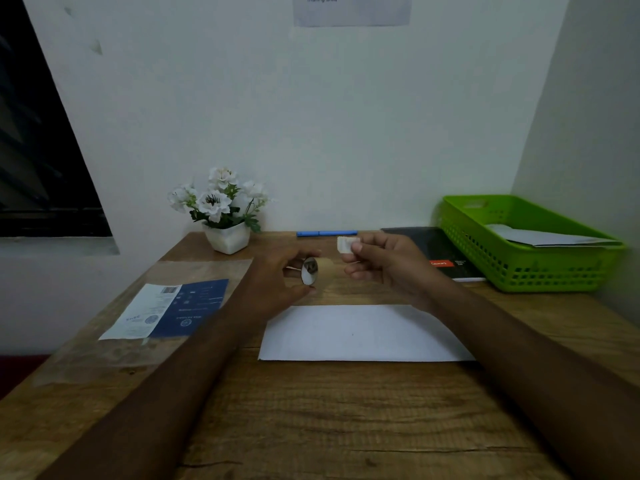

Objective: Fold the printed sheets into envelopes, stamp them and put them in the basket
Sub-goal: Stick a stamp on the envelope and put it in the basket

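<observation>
Wooden desk (346, 427) in a pale-walled corner carried one folded white envelope (363, 332), lying flat and unstamped as far as could be seen. Just beyond it the left hand (277, 275) gripped a small roll (309, 270) between thumb and fingertips, while the right hand (384, 261) pinched a loose stamp (344, 244) — held in the air, not yet on paper. Right of the envelope and farther back, the green basket (519, 271) already held finished mail (547, 237). Left of the envelope lay a printed sheet (169, 310) — apparently unfolded, so sticking, basketing and more folding likely remained.
</observation>
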Action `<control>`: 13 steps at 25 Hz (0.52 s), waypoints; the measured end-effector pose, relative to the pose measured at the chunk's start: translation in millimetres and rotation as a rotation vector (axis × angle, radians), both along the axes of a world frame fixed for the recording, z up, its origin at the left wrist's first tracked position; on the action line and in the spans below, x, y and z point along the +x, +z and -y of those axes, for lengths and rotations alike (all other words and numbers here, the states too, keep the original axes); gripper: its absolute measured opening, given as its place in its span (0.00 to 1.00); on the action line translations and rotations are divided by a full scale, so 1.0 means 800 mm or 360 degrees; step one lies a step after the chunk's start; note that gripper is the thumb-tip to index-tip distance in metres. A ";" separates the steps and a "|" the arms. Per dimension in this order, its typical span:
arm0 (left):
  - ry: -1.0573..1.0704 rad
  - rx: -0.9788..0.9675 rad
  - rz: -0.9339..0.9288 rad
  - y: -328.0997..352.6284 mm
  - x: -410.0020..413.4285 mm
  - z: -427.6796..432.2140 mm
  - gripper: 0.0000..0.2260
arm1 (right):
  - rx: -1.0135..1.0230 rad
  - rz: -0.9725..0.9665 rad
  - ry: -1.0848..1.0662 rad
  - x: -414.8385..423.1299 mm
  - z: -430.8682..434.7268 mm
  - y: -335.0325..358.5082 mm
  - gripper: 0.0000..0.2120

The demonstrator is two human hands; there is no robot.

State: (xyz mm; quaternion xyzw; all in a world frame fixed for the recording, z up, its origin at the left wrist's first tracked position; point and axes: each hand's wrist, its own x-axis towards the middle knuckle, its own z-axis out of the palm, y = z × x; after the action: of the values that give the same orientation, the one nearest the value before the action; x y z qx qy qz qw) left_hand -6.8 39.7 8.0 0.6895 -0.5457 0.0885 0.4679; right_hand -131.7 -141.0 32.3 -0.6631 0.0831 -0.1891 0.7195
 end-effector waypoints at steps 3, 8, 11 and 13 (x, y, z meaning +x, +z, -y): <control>0.0034 0.0004 -0.0072 0.001 -0.001 -0.004 0.26 | 0.0076 -0.0006 -0.0004 -0.002 0.005 -0.001 0.08; 0.0109 0.0002 -0.0102 0.002 0.001 -0.008 0.26 | 0.0066 -0.0003 -0.0045 -0.006 0.012 -0.003 0.09; 0.0303 0.0014 -0.0043 -0.003 0.020 -0.010 0.24 | 0.0091 -0.0104 -0.0081 -0.005 0.011 -0.005 0.07; 0.0459 0.0147 0.0090 0.001 0.043 -0.012 0.22 | 0.0095 -0.0150 -0.0115 -0.004 0.009 -0.007 0.07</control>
State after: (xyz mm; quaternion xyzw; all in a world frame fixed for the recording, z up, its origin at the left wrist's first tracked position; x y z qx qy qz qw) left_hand 27.3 49.4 8.5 0.7788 -0.4574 0.1491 0.4026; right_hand -135.1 -147.9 26.6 -0.6461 0.1466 -0.1809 0.7269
